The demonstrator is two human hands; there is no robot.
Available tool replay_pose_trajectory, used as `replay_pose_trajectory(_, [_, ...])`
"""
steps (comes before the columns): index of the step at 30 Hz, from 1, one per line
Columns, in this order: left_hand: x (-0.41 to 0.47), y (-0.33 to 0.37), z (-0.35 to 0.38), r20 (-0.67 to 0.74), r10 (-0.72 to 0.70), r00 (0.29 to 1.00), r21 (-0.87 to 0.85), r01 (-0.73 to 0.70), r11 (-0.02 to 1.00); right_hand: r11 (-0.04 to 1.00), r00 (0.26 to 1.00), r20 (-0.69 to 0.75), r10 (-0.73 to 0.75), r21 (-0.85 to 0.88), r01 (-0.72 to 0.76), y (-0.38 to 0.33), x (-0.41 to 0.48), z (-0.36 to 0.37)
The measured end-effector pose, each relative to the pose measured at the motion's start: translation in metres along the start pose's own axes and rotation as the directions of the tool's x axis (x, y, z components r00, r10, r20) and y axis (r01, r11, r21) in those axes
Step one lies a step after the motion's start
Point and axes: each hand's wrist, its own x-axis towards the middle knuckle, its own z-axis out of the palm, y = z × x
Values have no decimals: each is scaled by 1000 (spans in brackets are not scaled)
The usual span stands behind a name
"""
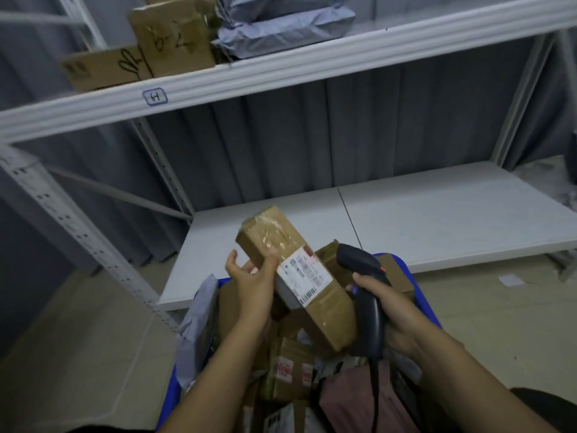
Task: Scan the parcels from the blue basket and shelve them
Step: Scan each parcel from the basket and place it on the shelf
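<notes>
While most of the load sits unsorted below the hands, the job looks to be in its early-to-middle stretch. The rack's upper shelf (281, 73), far above both hands, already carries a few cardboard boxes and grey mail bags (281, 29). The lower shelf (437, 214) lies just beyond the hands. Beneath the wrists, the blue basket (427, 304) is heaped with boxes and bags, so many parcels remain to be scanned and shelved.

One long brown parcel (268, 235) is up out of the basket, tilted. The left hand (253, 279) grasps it, thumb on the top face and fingers underneath. Just right of it, the right hand (387, 307) is clenched round the handle of a dark scanner (362, 260), whose head points at the parcel. Judging by that, the scan is under way or about to happen, and shelving comes after.

Writing: the tall box (175, 42) up on the shelf has a handwritten "6-2-", with the rest unclear. The shelf tag (155, 96) reads like "64". The parcel's white shipping label (304, 275), beside the left thumb, shows barcodes and print too small to read. A box (290, 370) under the forearms bears red print, also illegible.
</notes>
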Motion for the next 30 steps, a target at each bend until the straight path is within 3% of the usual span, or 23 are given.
replay_pose_trajectory(2, [-15,-6,2,145,10,989,75,-21,997,999,998,56,-2,53,-1,2,-3,5])
replay_pose_trajectory(5, [-30,-21,-1,298,-86,951,186,31,982,996,993,113,-24,86,14,1,-7,9])
replay_pose_trajectory(8, [-33,-24,-12,319,-140,937,210,74,975,997,989,131,-74,-3,75,4,-8,12])
replay_pose_trajectory(10, [-23,-19,-28,274,-153,949,263,79,962,970,984,117,-137,-187,158,8,-7,12])
replay_pose_trajectory(14, [5,-9,-83,280,-118,953,526,-50,849,758,950,141,-280,-574,309,9,-7,10])
replay_pose_trajectory(17, [1,-5,-110,291,-137,947,579,-60,813,492,915,246,-321,-782,383,8,-6,7])
replay_pose_trajectory(19, [2,-4,-123,291,-148,945,615,-66,786,359,914,284,-289,-853,379,10,-5,7])
replay_pose_trajectory(21, [2,-3,-134,302,-161,939,636,-73,769,301,921,302,-247,-879,369,11,-5,7])
replay_pose_trajectory(25, [1,-7,-139,300,-187,935,633,-49,772,310,927,310,-211,-878,364,12,-9,7])
replay_pose_trajectory(30, [-1,-9,-138,315,-187,931,626,-55,778,424,937,301,-177,-835,349,10,-11,5])
